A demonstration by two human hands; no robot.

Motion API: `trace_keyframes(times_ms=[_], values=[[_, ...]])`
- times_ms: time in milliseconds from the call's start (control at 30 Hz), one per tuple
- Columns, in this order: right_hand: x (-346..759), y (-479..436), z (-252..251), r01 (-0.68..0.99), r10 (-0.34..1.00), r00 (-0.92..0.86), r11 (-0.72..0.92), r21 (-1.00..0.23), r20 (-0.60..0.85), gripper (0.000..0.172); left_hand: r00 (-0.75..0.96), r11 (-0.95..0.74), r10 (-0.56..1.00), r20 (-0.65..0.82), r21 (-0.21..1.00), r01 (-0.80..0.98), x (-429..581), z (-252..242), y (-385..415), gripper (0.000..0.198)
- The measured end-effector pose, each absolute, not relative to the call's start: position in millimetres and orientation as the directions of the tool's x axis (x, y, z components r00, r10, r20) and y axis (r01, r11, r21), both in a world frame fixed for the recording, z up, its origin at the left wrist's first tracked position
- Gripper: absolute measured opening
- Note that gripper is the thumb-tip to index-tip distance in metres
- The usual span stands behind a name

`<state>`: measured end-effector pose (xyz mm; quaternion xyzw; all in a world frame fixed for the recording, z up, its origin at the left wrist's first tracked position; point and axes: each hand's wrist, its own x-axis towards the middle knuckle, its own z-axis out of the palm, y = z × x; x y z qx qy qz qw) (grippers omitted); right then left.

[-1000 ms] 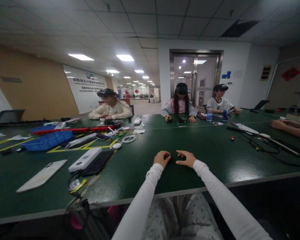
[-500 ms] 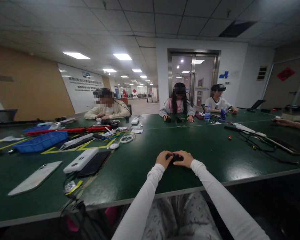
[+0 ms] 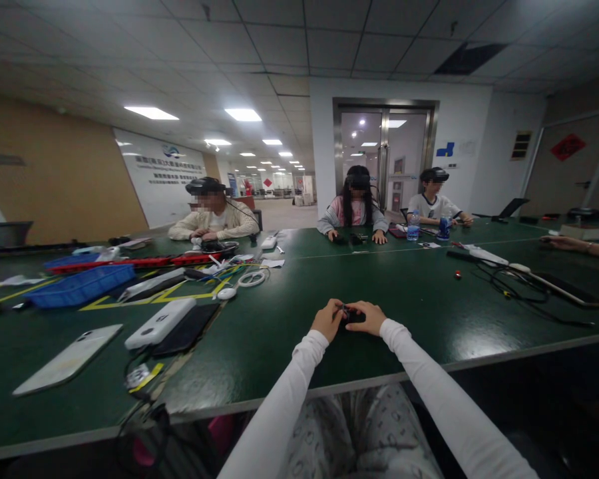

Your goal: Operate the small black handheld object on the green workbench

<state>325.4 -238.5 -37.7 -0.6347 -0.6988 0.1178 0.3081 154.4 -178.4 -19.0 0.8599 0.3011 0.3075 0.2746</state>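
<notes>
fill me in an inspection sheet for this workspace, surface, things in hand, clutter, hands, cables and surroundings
Surface: green table, glossy, lit patches near the front edge.
Things in hand: small dark thing between the hands; too small to identify.
Clutter: phone, white device and blue tray at left; small red thing right of the hands.
Hands: left hand and right hand have curled fingers at the dark thing; exact grip unclear.
Cables: white coil beyond the white device; black cable at right; dark cables over the near-left edge.
Surroundings: three people across the table; another person's hand at far right; glass doors behind.
</notes>
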Motion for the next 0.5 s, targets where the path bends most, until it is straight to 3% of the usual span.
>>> trace_keyframes(times_ms=[233, 500], values=[[327, -236, -42, 0.726, 0.951, 0.038, 0.185, -0.663, 0.307, 0.06, 0.584, -0.672, 0.727, 0.361, 0.548, 0.498, 138, -20, -158, 0.019], [327, -236, -47, 0.67, 0.955, 0.06, 0.176, -0.721, 0.289, 0.056, 0.149, -0.308, 0.927, 0.345, 0.471, 0.827, 41, -11, -99, 0.021]])
